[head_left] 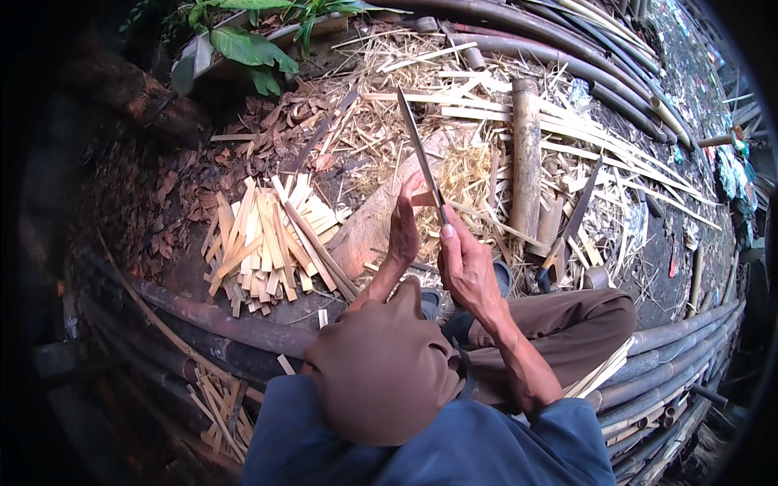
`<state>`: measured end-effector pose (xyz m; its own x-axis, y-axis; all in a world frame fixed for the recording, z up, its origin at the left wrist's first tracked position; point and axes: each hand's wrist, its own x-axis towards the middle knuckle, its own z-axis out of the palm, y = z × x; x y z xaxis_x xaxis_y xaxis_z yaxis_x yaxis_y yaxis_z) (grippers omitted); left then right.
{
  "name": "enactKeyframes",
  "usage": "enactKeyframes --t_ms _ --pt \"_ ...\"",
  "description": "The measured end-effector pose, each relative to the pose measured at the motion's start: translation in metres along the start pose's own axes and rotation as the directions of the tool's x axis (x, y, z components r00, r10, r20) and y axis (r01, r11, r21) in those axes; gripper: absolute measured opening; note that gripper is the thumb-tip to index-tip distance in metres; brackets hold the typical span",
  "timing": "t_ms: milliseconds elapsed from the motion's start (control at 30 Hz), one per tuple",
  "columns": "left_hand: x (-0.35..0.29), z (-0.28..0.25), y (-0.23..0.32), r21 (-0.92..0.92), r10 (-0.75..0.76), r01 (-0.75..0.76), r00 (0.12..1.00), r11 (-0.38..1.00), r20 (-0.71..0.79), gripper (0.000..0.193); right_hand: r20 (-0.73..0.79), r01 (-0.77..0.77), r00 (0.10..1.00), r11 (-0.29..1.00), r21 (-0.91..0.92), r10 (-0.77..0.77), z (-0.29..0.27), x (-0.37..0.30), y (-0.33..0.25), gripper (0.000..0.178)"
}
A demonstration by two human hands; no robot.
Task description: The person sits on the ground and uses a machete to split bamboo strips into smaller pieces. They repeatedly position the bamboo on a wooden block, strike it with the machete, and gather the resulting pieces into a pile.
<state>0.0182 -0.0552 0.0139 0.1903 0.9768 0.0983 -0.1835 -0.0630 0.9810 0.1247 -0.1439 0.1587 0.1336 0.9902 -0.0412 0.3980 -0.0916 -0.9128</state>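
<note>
My right hand (470,271) is closed around the handle of a long knife (418,147), its narrow blade pointing up and away, slightly leftward. Just left of the blade, my left hand (403,231) holds a short flat bamboo strip (422,199), one end of which meets the blade near the handle. The left fingertips are partly blurred. Beneath both hands lies a reddish wooden plank (365,231), slanting across the ground. A heap of cut bamboo strips (263,243) lies left of it.
To the right, a thick bamboo section (525,154) lies beside a second long blade (577,212). Another dark blade (324,130) rests at the far left among shavings. Long pale strips (559,121) and dark poles (559,53) lie farther back. More bamboo poles (664,356) run alongside my legs.
</note>
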Motion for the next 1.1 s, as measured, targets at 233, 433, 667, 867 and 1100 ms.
enactKeyframes --t_ms 233,433,667,867,1100 --pt "-0.007 -0.004 0.041 0.073 0.278 -0.269 0.931 0.960 -0.237 0.100 0.222 -0.114 0.965 0.984 -0.137 0.143 0.013 0.006 0.037 0.052" --pt "-0.014 -0.034 0.096 0.617 0.538 -0.436 0.843 0.655 0.024 0.045 0.187 0.054 0.982 0.989 -0.138 -0.028 0.028 0.009 0.020 0.071" --pt "0.021 -0.037 0.114 0.566 0.508 -0.368 0.855 0.738 -0.107 0.025 0.090 0.090 0.993 0.984 -0.152 -0.077 0.048 0.024 0.042 0.041" --pt "0.064 -0.022 0.103 0.472 0.398 -0.344 0.917 0.812 -0.015 0.032 0.136 0.027 0.991 0.997 -0.075 -0.016 0.024 0.058 0.057 0.026" --pt "0.094 0.009 0.116 0.839 0.493 -0.324 0.866 0.436 0.078 0.037 0.033 0.070 0.998 0.936 -0.344 -0.062 -0.006 0.082 0.053 0.027"
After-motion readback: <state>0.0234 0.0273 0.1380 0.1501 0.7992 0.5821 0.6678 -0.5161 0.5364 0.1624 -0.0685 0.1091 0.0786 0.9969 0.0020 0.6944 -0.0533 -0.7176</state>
